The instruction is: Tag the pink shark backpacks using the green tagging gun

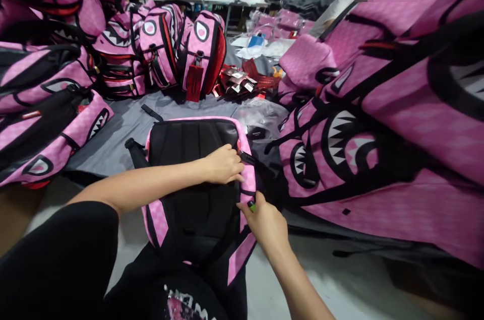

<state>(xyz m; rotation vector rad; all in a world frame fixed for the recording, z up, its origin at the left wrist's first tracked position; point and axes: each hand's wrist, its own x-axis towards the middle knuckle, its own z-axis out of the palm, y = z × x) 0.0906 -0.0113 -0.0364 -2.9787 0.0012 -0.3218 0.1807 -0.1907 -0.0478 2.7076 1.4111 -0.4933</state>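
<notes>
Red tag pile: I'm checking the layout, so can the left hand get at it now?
Probably, with a forward stretch: the left hand is busy at the backpack's edge, but only the backpack's top and some clear plastic lie before the red tag pile.

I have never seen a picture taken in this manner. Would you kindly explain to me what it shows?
No machine is here. One camera, worn on a person's head, looks forward and down at their bare hands. A pink backpack lies with its black back panel upward. The left hand touches its edge; the right hand, lower along that edge, holds a small green object, mostly hidden. Beyond, on a gray cloth, are other pink backpacks and red tags.
</notes>
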